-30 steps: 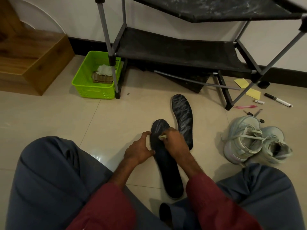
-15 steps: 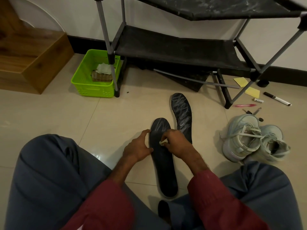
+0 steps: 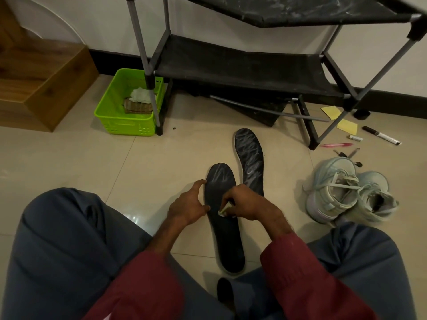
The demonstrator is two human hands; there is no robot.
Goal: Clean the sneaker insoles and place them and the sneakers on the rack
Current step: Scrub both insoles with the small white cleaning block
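Two dark insoles lie on the tiled floor between my knees. The near insole (image 3: 227, 241) has my left hand (image 3: 188, 205) holding its left edge, thumb and fingers against the rim. My right hand (image 3: 248, 204) pinches a small pale wipe (image 3: 223, 210) and presses it on the middle of that insole. The far insole (image 3: 250, 158) shows whitish streaks and lies free just beyond. Two pale sneakers (image 3: 344, 192) sit on the floor at the right. The black shoe rack (image 3: 242, 65) stands against the wall ahead, its lower shelf bare.
A green basket (image 3: 122, 121) with crumpled cloths stands at the rack's left leg. A wooden step (image 3: 41, 82) is at the far left. Yellow sticky notes (image 3: 346, 125), a marker (image 3: 381, 135), a pink pen (image 3: 337, 145) and small tools lie by the rack's right leg.
My right hand with the wipe has slid down the near insole towards me, from its toe area to its middle. My left hand has stayed on the insole's edge.
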